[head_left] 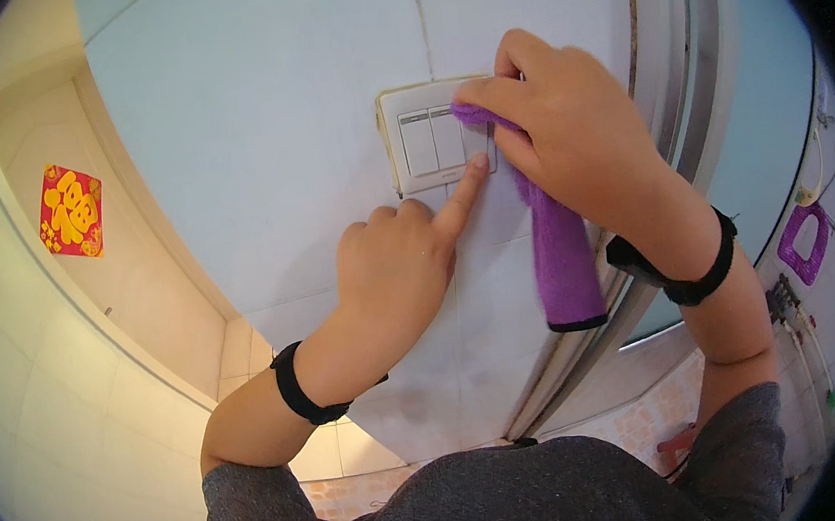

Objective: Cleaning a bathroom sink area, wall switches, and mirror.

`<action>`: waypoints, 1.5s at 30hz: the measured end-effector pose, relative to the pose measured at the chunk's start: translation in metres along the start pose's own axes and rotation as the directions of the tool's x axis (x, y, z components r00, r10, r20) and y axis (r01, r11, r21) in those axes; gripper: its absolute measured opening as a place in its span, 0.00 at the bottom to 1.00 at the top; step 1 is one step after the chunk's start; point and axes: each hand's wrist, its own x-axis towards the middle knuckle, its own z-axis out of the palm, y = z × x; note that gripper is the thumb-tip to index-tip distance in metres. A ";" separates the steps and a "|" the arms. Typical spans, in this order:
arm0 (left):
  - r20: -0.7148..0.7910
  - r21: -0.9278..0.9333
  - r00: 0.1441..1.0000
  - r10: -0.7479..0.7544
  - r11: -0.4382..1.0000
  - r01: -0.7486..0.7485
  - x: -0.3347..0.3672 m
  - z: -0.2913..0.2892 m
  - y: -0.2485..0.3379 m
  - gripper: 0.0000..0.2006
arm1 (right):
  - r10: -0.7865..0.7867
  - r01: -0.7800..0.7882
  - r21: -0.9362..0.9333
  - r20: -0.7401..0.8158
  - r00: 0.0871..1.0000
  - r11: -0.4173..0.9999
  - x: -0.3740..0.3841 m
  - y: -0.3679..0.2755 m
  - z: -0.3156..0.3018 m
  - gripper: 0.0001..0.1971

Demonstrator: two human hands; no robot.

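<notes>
A white wall switch plate (420, 184) with upright rockers is set on pale wall tiles in front of me. My right hand (575, 120) pinches a purple cloth (568, 256) with a dark edge. A fold of it lies against the plate's upper right part, and the rest hangs down below the hand. My left hand (397, 252) holds nothing. Its index finger is stretched out with the tip on the plate's lower right part, while the other fingers are bent under. The right-hand rocker is partly hidden by the cloth and fingers.
Right of the switch runs a metal door frame (710, 62) with frosted panels. At the left is a pale door (22, 118) bearing a red and gold decoration (71, 210). A purple-framed item (804, 243) and pipes are on the far right wall.
</notes>
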 end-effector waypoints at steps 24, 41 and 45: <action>-0.031 0.016 1.000 0.000 1.000 0.001 0.000 0.001 0.000 0.36 | 0.040 -0.038 -0.031 0.080 0.996 0.999 -0.006 0.022 0.007 0.05; -0.010 -0.005 1.000 -0.016 1.000 0.016 0.000 0.002 0.005 0.36 | 0.074 -0.069 0.048 -0.107 0.991 0.996 0.002 0.009 0.005 0.05; 0.007 -0.016 1.000 -0.027 1.000 0.027 0.001 -0.002 0.003 0.35 | 0.175 -0.173 0.119 -0.014 0.984 0.978 -0.004 0.008 0.014 0.06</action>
